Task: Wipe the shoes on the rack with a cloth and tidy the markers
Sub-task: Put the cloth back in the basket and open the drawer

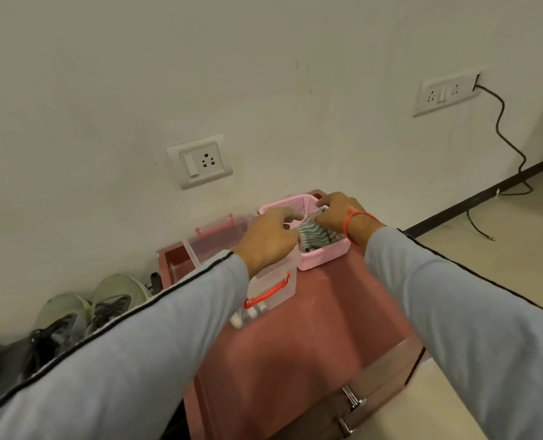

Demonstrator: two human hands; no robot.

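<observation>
Cloth: striped grey-and-white cloth (315,237) bunched up inside the pink basket (324,260), which sits at the back of the red cabinet top (311,328), against the wall
Right hand: right hand (336,215) reaching into the basket, fingers curled down onto the cloth's far edge and pinching it; red thread band (357,217) round the wrist
Left hand: left hand (268,238) hovering over the seam between basket and clear box, fingers bent towards the cloth; whether they actually grip it I cannot tell
Clear box: clear plastic box (271,282) with a red handle, just left of the basket and touching it, its lid (214,241) tipped open behind
Markers: blurred pale shapes (248,315) in front of the box, too smeared to be sure
Shoes: pale green shoes (86,309) with dark laces down on the left, below the cabinet top, partly hidden by the left sleeve (121,360)
Wall: white socket plate (199,161) above the box
</observation>
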